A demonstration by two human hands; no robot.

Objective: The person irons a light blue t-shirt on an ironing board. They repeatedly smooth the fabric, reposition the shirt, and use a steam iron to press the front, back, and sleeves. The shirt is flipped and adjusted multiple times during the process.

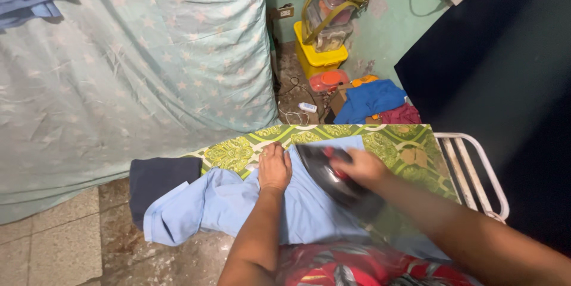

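A light blue garment [238, 208] lies spread over an ironing board with a green patterned cover [392, 143]. My left hand [274, 167] rests flat on the cloth near the board's far edge, fingers together. My right hand [363, 167] grips the handle of a dark clothes iron [333, 179], which sits on the blue garment just right of my left hand. The iron looks blurred.
A dark blue cloth [157, 185] hangs off the board's left end. A white metal rack [476, 173] sticks out on the right. A bed with a star-patterned sheet [131, 66] stands left. Yellow bin [318, 57], plastic containers and a pile of clothes [375, 101] sit behind the board.
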